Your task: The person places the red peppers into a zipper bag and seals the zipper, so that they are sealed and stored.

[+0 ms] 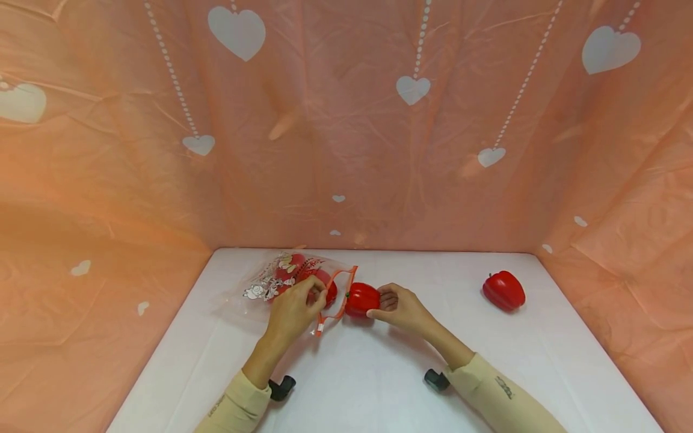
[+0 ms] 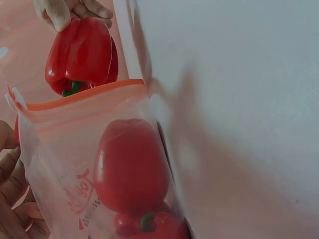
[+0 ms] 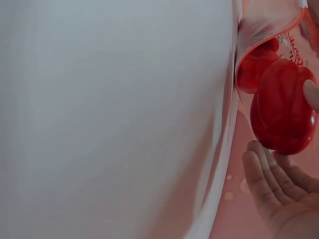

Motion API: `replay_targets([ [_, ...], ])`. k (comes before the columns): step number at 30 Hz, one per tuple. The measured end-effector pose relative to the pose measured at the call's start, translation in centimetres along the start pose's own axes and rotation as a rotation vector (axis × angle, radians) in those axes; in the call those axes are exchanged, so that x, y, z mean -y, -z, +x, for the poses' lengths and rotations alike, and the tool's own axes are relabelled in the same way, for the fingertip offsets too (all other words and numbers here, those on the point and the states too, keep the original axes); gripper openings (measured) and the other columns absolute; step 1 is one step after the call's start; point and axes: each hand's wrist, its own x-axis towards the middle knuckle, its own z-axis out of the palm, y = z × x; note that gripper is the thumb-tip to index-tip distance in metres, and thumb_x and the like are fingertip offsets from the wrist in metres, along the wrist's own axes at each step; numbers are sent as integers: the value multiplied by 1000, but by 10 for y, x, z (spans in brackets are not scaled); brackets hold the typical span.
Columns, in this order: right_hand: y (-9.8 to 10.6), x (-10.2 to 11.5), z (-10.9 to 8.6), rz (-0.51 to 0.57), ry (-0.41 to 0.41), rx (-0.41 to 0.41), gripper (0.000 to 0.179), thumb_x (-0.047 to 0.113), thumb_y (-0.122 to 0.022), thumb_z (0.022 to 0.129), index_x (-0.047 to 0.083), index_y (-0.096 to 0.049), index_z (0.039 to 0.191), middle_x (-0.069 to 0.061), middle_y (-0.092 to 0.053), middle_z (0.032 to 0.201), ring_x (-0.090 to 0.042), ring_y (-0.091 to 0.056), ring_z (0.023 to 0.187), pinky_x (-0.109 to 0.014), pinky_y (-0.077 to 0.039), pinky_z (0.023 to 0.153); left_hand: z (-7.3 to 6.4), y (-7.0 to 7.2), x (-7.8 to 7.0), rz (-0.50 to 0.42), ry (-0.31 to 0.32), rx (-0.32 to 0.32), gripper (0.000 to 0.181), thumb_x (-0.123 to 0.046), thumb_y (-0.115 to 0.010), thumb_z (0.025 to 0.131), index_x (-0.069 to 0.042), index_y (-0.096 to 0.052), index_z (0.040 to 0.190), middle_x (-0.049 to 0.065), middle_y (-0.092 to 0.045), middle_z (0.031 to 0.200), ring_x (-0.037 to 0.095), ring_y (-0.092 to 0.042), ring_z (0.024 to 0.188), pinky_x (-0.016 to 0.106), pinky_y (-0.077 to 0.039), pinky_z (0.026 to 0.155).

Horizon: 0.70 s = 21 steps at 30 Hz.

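A clear plastic zip bag [image 1: 249,300] with an orange rim lies on the table, its mouth facing right and held apart. Red bell peppers [image 2: 132,164] show through its printed film. My left hand [image 1: 295,307] grips the bag near its upper rim. At the mouth sits another red bell pepper [image 1: 363,299], its green stem toward the bag. My right hand [image 1: 403,310] holds this pepper from the right, thumb on the near side and fingers behind its far end. In the right wrist view the held pepper [image 3: 282,107] overlaps the bag's opening.
A single red bell pepper [image 1: 505,291] lies toward the right on the white table [image 1: 379,385]. An orange curtain [image 1: 368,150] with pale hearts encloses the back and sides. Dark wrist devices [image 1: 283,388] sit below both forearms.
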Motion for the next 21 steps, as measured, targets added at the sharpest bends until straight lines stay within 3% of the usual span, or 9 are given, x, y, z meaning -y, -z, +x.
replay_targets([
  [10,-13,8,10,21,-10,-22,53,24,-92,85,-4,-67,123,-7,-74,104,-20,-71,95,-39,-61,89,1,0,0,-4,-11,-4,13,-16,-83,94,-19,-71,99,-5,-74,85,11,-61,71,27,-52,62],
  [21,-24,8,20,36,-72,-27,47,26,-91,87,-2,-69,118,-5,-75,96,-18,-71,89,-35,-62,79,0,0,1,-13,-7,5,14,-16,-83,94,-19,-71,100,-5,-74,86,10,-61,70,26,-52,63],
])
